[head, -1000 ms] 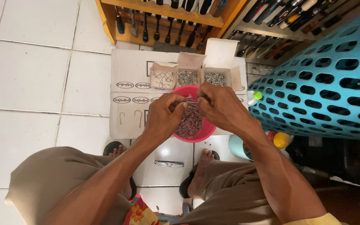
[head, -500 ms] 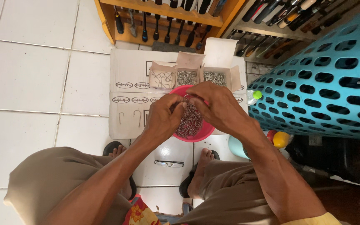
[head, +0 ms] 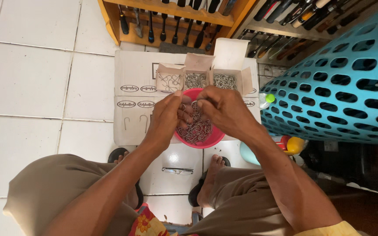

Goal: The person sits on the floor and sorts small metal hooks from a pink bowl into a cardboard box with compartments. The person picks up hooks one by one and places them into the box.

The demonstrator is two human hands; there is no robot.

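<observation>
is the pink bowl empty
No, the pink bowl holds a pile of small metal hooks under the left hand and right hand.

Turquoise perforated laundry basket [head: 342, 87] at 3 o'clock. Wooden rack of dark-handled tools [head: 171, 17] at 12 o'clock. Flattened cardboard sheet [head: 132, 105] on white tiled floor [head: 31, 78]. Folded spectacles [head: 177, 171] at 6 o'clock. Yellow bottle [head: 295, 145] beneath the basket.
</observation>
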